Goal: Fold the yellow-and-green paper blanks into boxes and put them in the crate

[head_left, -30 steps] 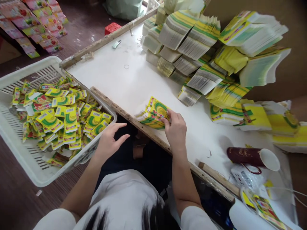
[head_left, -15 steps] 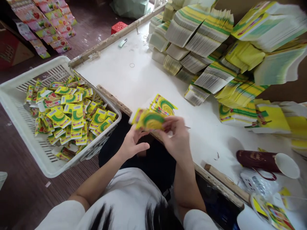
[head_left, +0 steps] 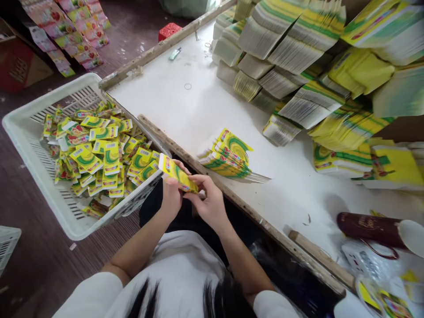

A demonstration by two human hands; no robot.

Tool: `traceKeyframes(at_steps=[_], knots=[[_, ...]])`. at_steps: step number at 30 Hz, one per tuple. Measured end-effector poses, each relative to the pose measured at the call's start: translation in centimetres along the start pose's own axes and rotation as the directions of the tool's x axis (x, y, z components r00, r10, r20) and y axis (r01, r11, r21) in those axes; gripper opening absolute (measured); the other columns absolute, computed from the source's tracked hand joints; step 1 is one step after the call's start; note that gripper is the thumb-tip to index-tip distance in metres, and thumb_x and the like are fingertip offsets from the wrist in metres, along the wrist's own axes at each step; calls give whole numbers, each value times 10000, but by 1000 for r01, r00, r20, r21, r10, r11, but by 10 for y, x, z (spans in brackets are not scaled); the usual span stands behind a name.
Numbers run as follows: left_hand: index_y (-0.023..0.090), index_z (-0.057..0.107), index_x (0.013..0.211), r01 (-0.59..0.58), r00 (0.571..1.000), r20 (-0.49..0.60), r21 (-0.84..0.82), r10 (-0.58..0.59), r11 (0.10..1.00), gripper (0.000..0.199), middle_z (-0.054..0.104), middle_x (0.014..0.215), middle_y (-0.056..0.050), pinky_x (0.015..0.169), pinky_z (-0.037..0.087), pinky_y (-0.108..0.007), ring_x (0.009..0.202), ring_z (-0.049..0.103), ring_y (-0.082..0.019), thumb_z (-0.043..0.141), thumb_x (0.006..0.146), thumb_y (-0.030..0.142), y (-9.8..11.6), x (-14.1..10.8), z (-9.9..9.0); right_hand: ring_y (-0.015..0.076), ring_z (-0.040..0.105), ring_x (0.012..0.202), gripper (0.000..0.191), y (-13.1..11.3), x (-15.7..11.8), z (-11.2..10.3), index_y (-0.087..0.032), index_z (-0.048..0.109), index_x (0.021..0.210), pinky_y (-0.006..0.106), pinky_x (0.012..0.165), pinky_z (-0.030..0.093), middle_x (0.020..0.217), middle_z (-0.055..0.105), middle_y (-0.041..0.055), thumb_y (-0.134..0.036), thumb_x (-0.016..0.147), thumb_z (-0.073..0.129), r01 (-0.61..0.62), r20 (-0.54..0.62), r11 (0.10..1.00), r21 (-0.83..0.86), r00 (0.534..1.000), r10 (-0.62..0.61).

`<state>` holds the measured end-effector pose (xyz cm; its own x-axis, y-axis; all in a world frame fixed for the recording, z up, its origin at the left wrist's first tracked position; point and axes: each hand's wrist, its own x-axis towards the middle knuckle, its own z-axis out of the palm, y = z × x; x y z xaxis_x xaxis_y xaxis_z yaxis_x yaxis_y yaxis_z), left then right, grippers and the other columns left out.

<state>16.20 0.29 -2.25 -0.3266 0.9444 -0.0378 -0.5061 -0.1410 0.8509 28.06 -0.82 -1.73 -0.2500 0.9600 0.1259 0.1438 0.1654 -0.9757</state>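
Between my two hands, in front of my lap at the table's edge, is a small yellow and green printed box [head_left: 179, 174] with a white end flap. My left hand [head_left: 171, 194] grips its left end, thumb on the near side and fingers behind. My right hand [head_left: 209, 201] pinches its lower right end between thumb and fingers. Just beyond, a fanned stack of flat yellow cartons [head_left: 232, 152] lies on the white table [head_left: 159, 92]. On my left a white plastic basket [head_left: 35, 190] holds many similar yellow packs [head_left: 111, 157].
Bundles of flat cartons [head_left: 291, 53] are piled at the back right. A dark red mug [head_left: 367, 227] lies on its side by a power strip [head_left: 356, 260]. A wooden strip [head_left: 318, 258] runs along the near edge. A red stool [head_left: 168, 32] stands behind the table.
My hands have drawn the carton off the table toward my lap. It was flat and blurred; now it looks opened into a box, with both hands closed on it. The view has shifted slightly.
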Motion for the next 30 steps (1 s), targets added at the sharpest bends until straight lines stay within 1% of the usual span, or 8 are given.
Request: traceKeyframes(at_steps=[4, 8, 12, 17, 20, 23, 26, 30], knots=[[208, 637, 914, -129, 985, 134, 125, 112, 984, 568, 669, 828, -6, 737, 585, -307, 773, 701, -184, 892, 566, 577, -4, 0, -14, 177, 692, 806, 150, -3, 6, -23, -243, 734, 1009, 305, 707, 560, 908, 757, 19, -208, 863, 717, 128, -57, 989, -77, 990, -133], [215, 696, 976, -216, 956, 245, 227, 159, 950, 402, 721, 932, -48, 838, 593, -341, 902, 733, -216, 817, 734, 512, 16, 9, -29, 177, 696, 784, 243, -11, 9, -42, -296, 764, 1053, 334, 724, 544, 914, 789, 7, -135, 895, 676, 280, -109, 923, -265, 942, -318], [258, 535, 1363, -495, 862, 358, 434, 359, 753, 941, 601, 1343, -117, 1134, 435, -460, 1299, 564, -327, 802, 584, 713, 54, 11, -38, 186, 677, 880, 370, -12, 10, -53, -362, 753, 1105, 404, 902, 502, 960, 793, -14, -71, 906, 641, 382, -67, 682, -624, 843, -534], [209, 459, 1402, -524, 787, 607, 751, -108, 403, 879, 612, 1311, -138, 1026, 500, -454, 1221, 601, -329, 833, 684, 553, 67, 3, -26, 173, 633, 1141, 401, -14, 3, -41, -442, 666, 1219, 467, 1241, 220, 1131, 747, -71, -158, 938, 638, 586, 238, 535, -609, 778, -581], [198, 493, 1299, -452, 834, 524, 828, -171, 333, 579, 661, 1171, -97, 883, 536, -376, 1049, 663, -261, 739, 814, 396, 51, -1, -23, 264, 415, 1435, 576, -17, -1, -31, -440, 478, 1433, 550, 1261, 156, 1496, 515, -10, -300, 913, 682, 453, 3, 722, -522, 848, -530], [193, 467, 1262, -504, 842, 536, 821, -60, 267, 653, 653, 1114, -88, 889, 511, -398, 1002, 653, -268, 779, 759, 470, 37, -5, -24, 316, 258, 1527, 744, -18, -1, -22, -352, 183, 1582, 593, 1227, 258, 1646, 277, 59, -442, 955, 572, 246, -252, 947, -205, 922, -294], [198, 399, 1314, -568, 805, 593, 785, -35, 248, 728, 641, 1156, -105, 954, 477, -441, 1036, 643, -284, 779, 759, 478, 31, -10, -23, 273, 373, 1483, 563, -18, 2, -16, -304, 252, 1570, 536, 1218, 324, 1594, 403, 72, -409, 1030, 370, 66, -73, 997, 49, 995, -62], [215, 316, 1395, -601, 763, 645, 731, -41, 322, 761, 600, 1221, -122, 924, 513, -417, 1088, 638, -282, 747, 790, 380, 26, -16, -21, 265, 486, 1407, 498, -19, 8, -14, -269, 484, 1457, 490, 1218, 345, 1478, 564, 68, -433, 987, 507, -96, 124, 971, 220, 990, 69]])
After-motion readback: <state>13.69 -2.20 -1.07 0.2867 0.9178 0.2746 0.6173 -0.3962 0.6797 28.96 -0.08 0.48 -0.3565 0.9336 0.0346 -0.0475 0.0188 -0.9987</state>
